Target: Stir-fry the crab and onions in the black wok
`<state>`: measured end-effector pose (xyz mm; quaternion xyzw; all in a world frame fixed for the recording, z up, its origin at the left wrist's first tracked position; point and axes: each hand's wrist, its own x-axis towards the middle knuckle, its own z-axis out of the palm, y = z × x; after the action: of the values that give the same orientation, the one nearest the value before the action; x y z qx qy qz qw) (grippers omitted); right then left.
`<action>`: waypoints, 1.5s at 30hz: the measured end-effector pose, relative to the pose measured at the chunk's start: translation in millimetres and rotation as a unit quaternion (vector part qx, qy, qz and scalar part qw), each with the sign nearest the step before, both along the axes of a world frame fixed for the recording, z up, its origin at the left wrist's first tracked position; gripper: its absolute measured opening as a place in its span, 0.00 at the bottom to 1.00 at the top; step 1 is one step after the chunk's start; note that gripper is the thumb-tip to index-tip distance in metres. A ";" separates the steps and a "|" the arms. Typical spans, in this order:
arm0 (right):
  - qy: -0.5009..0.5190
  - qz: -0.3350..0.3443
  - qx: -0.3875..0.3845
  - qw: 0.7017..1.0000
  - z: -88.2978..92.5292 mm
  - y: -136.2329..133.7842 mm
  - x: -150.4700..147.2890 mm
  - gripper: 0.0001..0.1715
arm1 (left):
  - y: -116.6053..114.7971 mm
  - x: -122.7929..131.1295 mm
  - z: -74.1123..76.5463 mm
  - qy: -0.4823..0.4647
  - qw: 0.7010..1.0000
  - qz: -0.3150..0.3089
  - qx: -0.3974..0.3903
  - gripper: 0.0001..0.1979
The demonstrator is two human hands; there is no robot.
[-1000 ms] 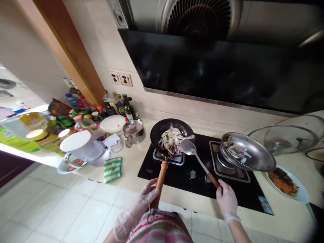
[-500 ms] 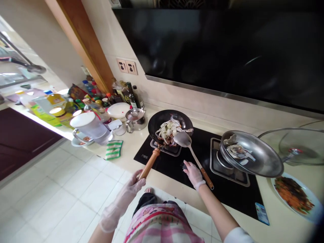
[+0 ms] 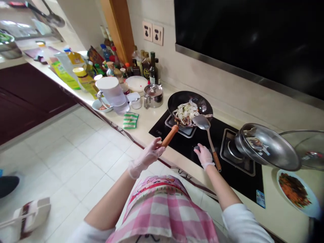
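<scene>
My gloved left hand (image 3: 146,156) is at the end of the wooden handle of a black wok (image 3: 206,103), its fingers extended and apart around the tip rather than wrapped on it. Pale sliced pieces (image 3: 186,111) and some browned bits lie in the wok. A metal spatula (image 3: 201,122) leans on the wok's near rim, its wooden grip resting on the black cooktop (image 3: 162,130). At the front of the cooktop, my gloved right hand (image 3: 204,156) pinches a dark stove knob (image 3: 196,147), which the fingers partly cover.
A steel pan (image 3: 275,145) holding food scraps sits tilted on the right burner, beside a glass lid (image 3: 311,145). A plate of cooked shreds (image 3: 312,206) stands at right. Left of the wok are a lidded steel pot (image 3: 154,96), a water pitcher (image 3: 111,91), a striped cloth (image 3: 131,120) and bottles.
My left hand has loosened from the wok handle, its fingers spreading. My right hand stays at the knob. The view has shifted so the counter appears farther right, showing more floor at left.
</scene>
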<state>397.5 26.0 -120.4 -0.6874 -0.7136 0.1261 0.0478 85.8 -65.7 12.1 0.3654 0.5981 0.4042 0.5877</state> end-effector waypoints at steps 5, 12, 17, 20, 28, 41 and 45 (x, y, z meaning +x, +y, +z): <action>0.002 -0.032 0.032 0.999 -7.2 0.0 3.0 0.28 | -5.2 -11.8 -11.7 0.073 0.996 -0.022 0.042 0.37; -0.016 -0.078 0.052 0.995 -6.4 6.9 7.7 0.33 | -27.3 -20.0 -11.0 0.158 0.979 -0.103 0.075 0.37; -0.036 -0.103 0.051 0.993 -4.9 13.0 8.8 0.34 | -37.4 -28.0 -18.3 0.138 0.975 -0.134 0.111 0.35; -0.045 -0.118 0.059 0.990 -4.4 14.7 8.7 0.35 | -37.7 -31.3 -25.8 0.120 0.974 -0.148 0.124 0.35; -0.055 -0.120 0.045 0.990 -2.8 12.7 8.0 0.37 | -34.4 -31.2 -31.1 0.112 0.969 -0.179 0.130 0.32; 0.025 -0.188 0.141 0.972 24.3 -55.0 68.2 0.39 | 3.6 -18.0 8.0 0.120 0.983 -0.136 0.008 0.32; 0.058 -0.181 0.055 0.980 8.7 -67.4 105.4 0.36 | 28.1 -3.7 7.3 0.119 0.985 -0.124 -0.035 0.22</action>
<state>502.9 -41.4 -111.6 -0.7930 -0.5792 0.1159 0.1490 82.0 -37.6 19.4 0.4613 0.6276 0.2607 0.5704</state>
